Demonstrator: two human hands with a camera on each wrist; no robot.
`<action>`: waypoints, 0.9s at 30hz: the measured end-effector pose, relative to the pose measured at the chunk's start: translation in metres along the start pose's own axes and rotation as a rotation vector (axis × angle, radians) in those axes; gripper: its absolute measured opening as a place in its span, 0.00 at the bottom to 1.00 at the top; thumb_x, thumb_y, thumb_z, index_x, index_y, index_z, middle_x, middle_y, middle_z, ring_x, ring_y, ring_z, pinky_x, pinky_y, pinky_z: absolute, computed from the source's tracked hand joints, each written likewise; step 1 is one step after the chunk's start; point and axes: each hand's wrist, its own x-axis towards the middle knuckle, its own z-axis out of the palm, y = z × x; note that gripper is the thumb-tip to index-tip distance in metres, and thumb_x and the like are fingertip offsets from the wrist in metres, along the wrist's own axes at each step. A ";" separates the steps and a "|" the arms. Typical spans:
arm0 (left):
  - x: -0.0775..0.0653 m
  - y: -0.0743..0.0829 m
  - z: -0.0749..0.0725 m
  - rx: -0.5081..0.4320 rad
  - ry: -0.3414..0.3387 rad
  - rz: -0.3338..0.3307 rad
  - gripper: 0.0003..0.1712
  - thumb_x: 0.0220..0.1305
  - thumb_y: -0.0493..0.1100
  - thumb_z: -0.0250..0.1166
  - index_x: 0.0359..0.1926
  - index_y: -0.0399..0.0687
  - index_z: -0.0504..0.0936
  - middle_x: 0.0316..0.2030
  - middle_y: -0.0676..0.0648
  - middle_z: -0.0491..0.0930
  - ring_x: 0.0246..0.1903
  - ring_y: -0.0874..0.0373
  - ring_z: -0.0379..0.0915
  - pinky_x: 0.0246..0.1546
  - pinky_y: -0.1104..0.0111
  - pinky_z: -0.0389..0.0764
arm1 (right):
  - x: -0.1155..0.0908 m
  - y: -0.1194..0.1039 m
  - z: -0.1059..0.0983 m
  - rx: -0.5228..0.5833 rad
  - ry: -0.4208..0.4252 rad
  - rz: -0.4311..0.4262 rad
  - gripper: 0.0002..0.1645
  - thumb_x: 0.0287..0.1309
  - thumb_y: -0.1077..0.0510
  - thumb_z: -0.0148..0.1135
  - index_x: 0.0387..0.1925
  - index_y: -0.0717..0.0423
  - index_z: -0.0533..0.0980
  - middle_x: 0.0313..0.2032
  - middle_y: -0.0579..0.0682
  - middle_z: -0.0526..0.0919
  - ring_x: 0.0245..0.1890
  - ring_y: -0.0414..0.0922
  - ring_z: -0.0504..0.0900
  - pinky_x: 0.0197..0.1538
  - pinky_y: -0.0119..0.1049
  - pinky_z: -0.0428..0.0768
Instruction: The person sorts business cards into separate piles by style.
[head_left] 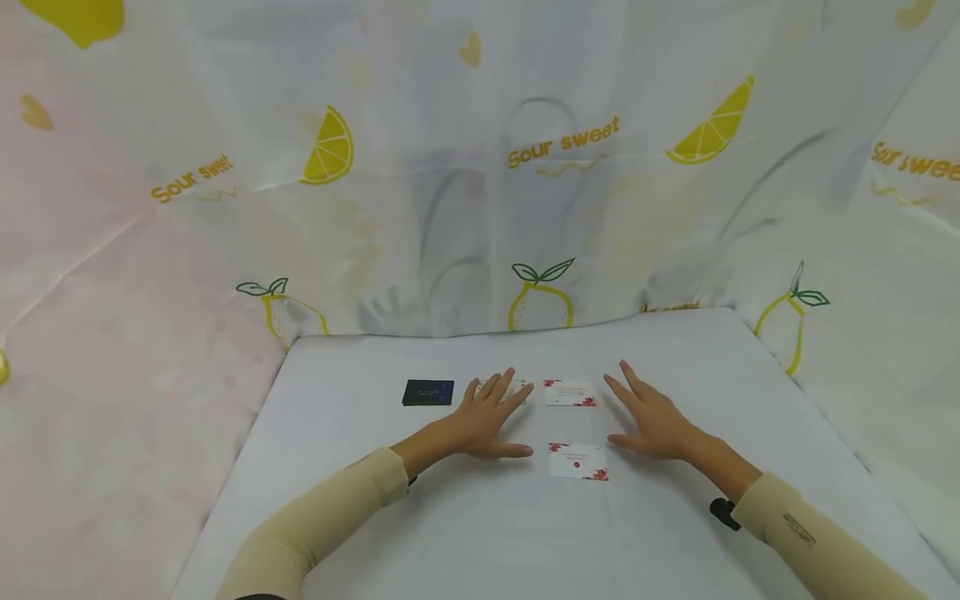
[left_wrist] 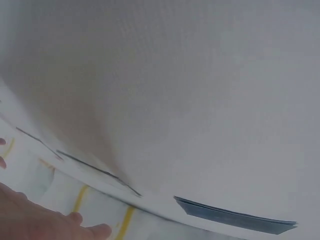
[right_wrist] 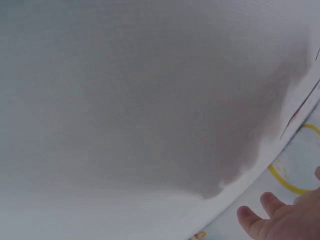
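Observation:
My left hand [head_left: 482, 421] is spread above the table, its fingers partly covering a pale card [head_left: 517, 388] in the back row. To its left lies a dark card stack [head_left: 428, 392], whose layered edges show in the left wrist view. A white card with red leaf corners [head_left: 569, 393] sits at the right end of that row. Nearer to me lies another white card with red leaves and a red dot [head_left: 577, 462]. Just right of these two, my right hand [head_left: 656, 423] hovers with fingers spread. Neither hand holds anything.
A white table [head_left: 450, 533] carries the cards. Hanging cloth [head_left: 420, 225] printed with lemons and lettering stands behind the table's far edge and along both sides. A black band [head_left: 723, 513] is on the right wrist.

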 end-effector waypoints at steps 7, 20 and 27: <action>-0.008 0.014 0.010 -0.127 0.050 0.068 0.62 0.56 0.77 0.59 0.79 0.58 0.39 0.79 0.41 0.39 0.76 0.41 0.45 0.70 0.38 0.49 | -0.011 -0.004 -0.004 0.186 -0.068 0.067 0.57 0.55 0.40 0.69 0.76 0.56 0.51 0.76 0.69 0.41 0.71 0.72 0.54 0.63 0.71 0.62; -0.005 0.053 0.006 -0.339 0.058 0.076 0.53 0.57 0.66 0.68 0.76 0.52 0.55 0.72 0.46 0.61 0.71 0.49 0.60 0.65 0.49 0.68 | -0.010 -0.033 0.002 0.379 -0.101 0.266 0.52 0.50 0.53 0.76 0.71 0.57 0.59 0.66 0.66 0.62 0.56 0.60 0.75 0.57 0.56 0.78; 0.005 0.058 0.011 -0.330 -0.011 -0.028 0.48 0.56 0.57 0.73 0.73 0.53 0.59 0.60 0.47 0.76 0.58 0.55 0.74 0.58 0.61 0.76 | -0.008 -0.048 0.013 0.359 -0.174 0.159 0.42 0.44 0.52 0.80 0.61 0.56 0.70 0.51 0.56 0.74 0.51 0.51 0.74 0.54 0.49 0.77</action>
